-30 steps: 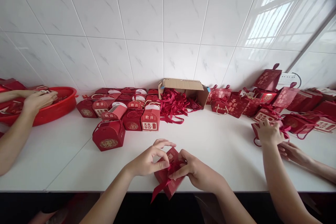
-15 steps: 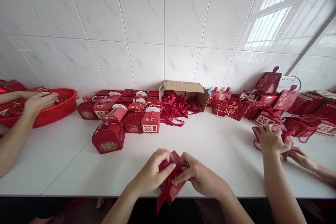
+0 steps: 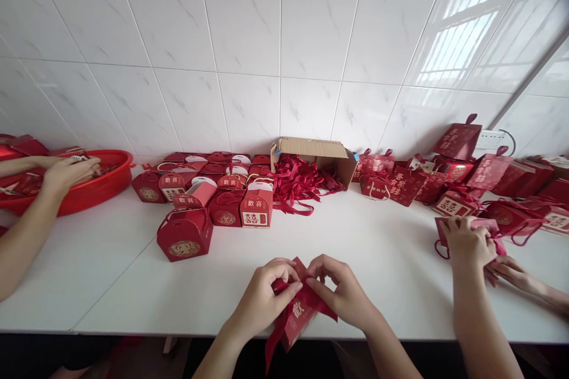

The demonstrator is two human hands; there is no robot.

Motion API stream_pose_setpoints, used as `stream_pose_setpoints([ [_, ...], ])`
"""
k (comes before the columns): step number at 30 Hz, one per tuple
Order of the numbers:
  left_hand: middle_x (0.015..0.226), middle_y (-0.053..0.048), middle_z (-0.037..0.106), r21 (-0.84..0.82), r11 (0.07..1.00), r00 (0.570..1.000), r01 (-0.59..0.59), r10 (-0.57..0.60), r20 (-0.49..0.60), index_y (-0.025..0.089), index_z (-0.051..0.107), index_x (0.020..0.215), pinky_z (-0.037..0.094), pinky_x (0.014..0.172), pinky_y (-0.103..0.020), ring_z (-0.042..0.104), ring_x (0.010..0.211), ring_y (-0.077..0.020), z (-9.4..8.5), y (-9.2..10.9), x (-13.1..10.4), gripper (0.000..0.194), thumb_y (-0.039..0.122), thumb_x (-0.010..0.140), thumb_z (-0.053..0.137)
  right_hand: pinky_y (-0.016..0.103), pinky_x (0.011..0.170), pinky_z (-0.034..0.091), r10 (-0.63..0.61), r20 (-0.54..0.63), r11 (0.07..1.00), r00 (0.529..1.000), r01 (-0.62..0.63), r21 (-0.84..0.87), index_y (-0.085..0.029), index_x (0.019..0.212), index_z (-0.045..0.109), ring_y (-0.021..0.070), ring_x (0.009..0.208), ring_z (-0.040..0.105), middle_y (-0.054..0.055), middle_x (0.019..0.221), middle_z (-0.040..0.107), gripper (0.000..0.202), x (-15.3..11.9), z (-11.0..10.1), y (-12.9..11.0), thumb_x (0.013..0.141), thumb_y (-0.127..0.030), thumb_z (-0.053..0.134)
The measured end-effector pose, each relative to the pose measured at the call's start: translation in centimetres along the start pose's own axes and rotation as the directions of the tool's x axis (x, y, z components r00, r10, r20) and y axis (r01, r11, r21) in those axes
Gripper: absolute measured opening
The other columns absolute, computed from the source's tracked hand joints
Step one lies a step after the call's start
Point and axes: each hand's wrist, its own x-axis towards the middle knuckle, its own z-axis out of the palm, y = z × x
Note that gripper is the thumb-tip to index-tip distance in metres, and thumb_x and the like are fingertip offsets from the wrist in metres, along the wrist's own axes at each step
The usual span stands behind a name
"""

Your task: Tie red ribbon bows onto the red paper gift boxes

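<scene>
A small red gift box (image 3: 297, 315) with pale lettering lies at the table's front edge, between my hands. A dark red ribbon (image 3: 278, 334) runs over its top, one tail hanging past the front edge and another fanning out to the right. My left hand (image 3: 273, 290) pinches the ribbon near the middle of the box, thumb against fingers. From the other side my right hand (image 3: 335, 290) pinches the ribbon too, thumb and forefinger meeting close to the left fingertips. The ribbon's crossing is partly hidden by my fingers.
Finished-looking red boxes (image 3: 184, 234) stand in rows at left. Behind them, a cardboard box (image 3: 311, 147) spills red ribbons (image 3: 296, 180). More red boxes (image 3: 406, 185) stack at right, where a co-worker's hands (image 3: 471, 243) handle one. Another person's hand (image 3: 71, 172) is over a red basin (image 3: 106, 186).
My right hand has shifted slightly up and right, its thumb and forefinger now pinching the ribbon. A ribbon tail now spreads out below it, and more of the box's lettering shows.
</scene>
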Motion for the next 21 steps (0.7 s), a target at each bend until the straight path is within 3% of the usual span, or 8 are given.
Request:
stream_pose_setpoints([
  [6, 0.092, -0.005, 0.066, 0.015, 0.999, 0.999, 0.046, -0.046, -0.021, 0.019, 0.051, 0.066, 0.047, 0.086, -0.028, 0.059, 0.104, -0.0211, 0.1, -0.4, -0.1, 0.014, 0.019, 0.078, 0.059, 0.024, 0.058, 0.039, 0.097, -0.09, 0.97, 0.991, -0.074, 0.233, -0.019, 0.08, 0.05, 0.0114, 0.065, 0.047, -0.001, 0.073, 0.052, 0.016, 0.4, 0.6, 1.4, 0.086, -0.03, 0.058],
  [12, 0.104, -0.006, 0.066, 0.002, 0.997, 0.997, 0.082, -0.082, -0.003, 0.018, 0.059, 0.073, 0.048, 0.085, -0.028, 0.062, 0.1, -0.0204, 0.0, -0.7, -0.2, 0.004, 0.016, 0.073, 0.062, 0.025, 0.061, 0.04, 0.077, -0.182, 0.96, 0.98, -0.024, 0.278, -0.02, 0.078, 0.044, 0.0121, 0.067, 0.048, 0.0, 0.074, 0.052, 0.026, 0.8, 0.6, 2.2, 0.084, -0.037, 0.062],
  [16, 0.111, -0.007, 0.066, -0.043, 0.991, 0.991, 0.131, -0.131, -0.012, 0.019, 0.06, 0.079, 0.047, 0.091, -0.032, 0.061, 0.106, -0.023, -0.2, -0.9, -0.2, 0.012, 0.022, 0.071, 0.069, 0.026, 0.064, 0.043, 0.095, -0.127, 0.974, 0.987, -0.066, 0.217, -0.021, 0.097, 0.05, 0.0127, 0.07, 0.051, 0.0, 0.078, 0.054, 0.023, 0.7, -0.1, 1.8, 0.087, -0.04, 0.058],
  [19, 0.111, -0.008, 0.066, -0.086, 0.987, 0.99, 0.138, -0.139, -0.016, 0.018, 0.061, 0.082, 0.048, 0.091, -0.033, 0.062, 0.105, -0.0234, -0.3, -0.9, -0.2, 0.017, 0.025, 0.071, 0.071, 0.026, 0.063, 0.044, 0.127, -0.069, 0.988, 0.989, -0.121, 0.097, -0.022, 0.115, 0.05, 0.0127, 0.071, 0.053, 0.003, 0.089, 0.056, 0.034, 0.4, -0.7, 1.5, 0.09, -0.044, 0.052],
  [21, 0.111, -0.008, 0.067, -0.091, 0.987, 0.991, 0.134, -0.136, -0.015, 0.018, 0.061, 0.083, 0.049, 0.09, -0.033, 0.062, 0.104, -0.0231, -0.3, -0.8, -0.2, 0.018, 0.025, 0.071, 0.072, 0.026, 0.064, 0.045, 0.139, -0.017, 0.99, 0.99, -0.139, 0.015, -0.021, 0.114, 0.054, 0.0125, 0.071, 0.053, 0.004, 0.094, 0.057, 0.036, 0.2, -0.7, 1.4, 0.088, -0.046, 0.055],
])
